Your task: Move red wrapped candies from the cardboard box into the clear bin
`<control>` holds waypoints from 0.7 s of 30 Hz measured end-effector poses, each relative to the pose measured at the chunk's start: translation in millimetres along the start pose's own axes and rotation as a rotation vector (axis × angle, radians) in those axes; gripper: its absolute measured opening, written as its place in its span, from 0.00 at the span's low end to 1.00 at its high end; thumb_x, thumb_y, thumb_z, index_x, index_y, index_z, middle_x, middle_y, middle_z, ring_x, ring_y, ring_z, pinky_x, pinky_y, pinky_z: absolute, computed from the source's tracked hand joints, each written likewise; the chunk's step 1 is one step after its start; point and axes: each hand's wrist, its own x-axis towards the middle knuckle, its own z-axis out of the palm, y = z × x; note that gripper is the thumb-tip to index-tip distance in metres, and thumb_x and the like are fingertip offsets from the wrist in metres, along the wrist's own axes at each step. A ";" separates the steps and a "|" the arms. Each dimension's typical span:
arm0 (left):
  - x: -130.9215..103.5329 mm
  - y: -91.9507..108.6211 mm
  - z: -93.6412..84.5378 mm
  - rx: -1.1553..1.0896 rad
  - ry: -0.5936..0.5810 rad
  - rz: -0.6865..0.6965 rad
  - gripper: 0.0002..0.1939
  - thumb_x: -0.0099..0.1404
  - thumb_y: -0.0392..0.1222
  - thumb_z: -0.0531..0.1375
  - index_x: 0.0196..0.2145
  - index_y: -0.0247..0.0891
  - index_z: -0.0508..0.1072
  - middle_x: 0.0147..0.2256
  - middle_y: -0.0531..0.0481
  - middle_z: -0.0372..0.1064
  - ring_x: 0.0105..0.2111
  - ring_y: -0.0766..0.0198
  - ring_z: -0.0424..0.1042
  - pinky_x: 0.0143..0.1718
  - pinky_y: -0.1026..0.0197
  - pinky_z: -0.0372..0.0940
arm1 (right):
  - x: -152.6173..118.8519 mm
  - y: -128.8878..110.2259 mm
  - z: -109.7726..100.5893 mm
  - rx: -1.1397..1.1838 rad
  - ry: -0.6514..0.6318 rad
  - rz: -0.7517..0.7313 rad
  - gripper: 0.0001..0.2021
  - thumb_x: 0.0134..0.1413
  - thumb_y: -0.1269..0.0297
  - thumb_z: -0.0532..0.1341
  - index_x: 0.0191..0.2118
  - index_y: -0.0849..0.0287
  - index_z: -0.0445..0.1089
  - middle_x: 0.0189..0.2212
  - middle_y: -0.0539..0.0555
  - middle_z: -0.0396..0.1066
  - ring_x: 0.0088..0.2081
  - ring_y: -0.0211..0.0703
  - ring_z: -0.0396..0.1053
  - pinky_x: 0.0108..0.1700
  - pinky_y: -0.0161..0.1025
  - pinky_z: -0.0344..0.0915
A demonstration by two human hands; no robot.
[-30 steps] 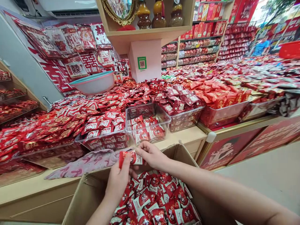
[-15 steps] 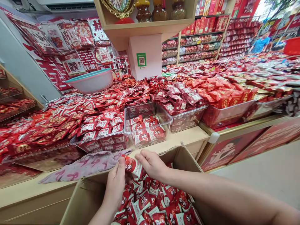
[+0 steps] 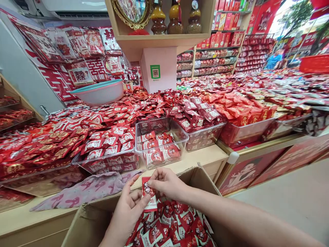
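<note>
A red and white candy packet (image 3: pixel 150 202) is held upright above the open cardboard box (image 3: pixel 84 223). My right hand (image 3: pixel 166 183) pinches its upper part between thumb and fingers. My left hand (image 3: pixel 128 206) has its thumb on the packet's lower left side, with the index finger raised. Many similar red and white packets (image 3: pixel 177 223) lie inside the box below both hands. Just behind the box, a clear plastic bin (image 3: pixel 161 140) holds several such packets in rows.
Neighbouring clear bins (image 3: pixel 205 137) overflow with red packets. A pink patterned cloth (image 3: pixel 84 190) lies on the counter edge at the left. Behind are a teal and white basin (image 3: pixel 100 92) and a pillar with a code sign (image 3: pixel 155 72). A person in blue (image 3: pixel 275 61) is far right.
The packet has turned from slanted to upright between my hands. My left index finger has lifted off it. The view has tilted up slightly.
</note>
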 end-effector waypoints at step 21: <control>29.2 0.9 -81.0 0.469 0.339 0.267 0.21 0.54 0.53 0.54 0.43 0.38 0.62 0.28 0.49 0.71 0.29 0.62 0.71 0.34 0.60 0.66 | 36.6 -97.6 -45.3 -0.103 0.312 -0.365 0.08 0.44 0.63 0.59 0.27 0.62 0.61 0.20 0.46 0.62 0.19 0.26 0.58 0.21 0.27 0.56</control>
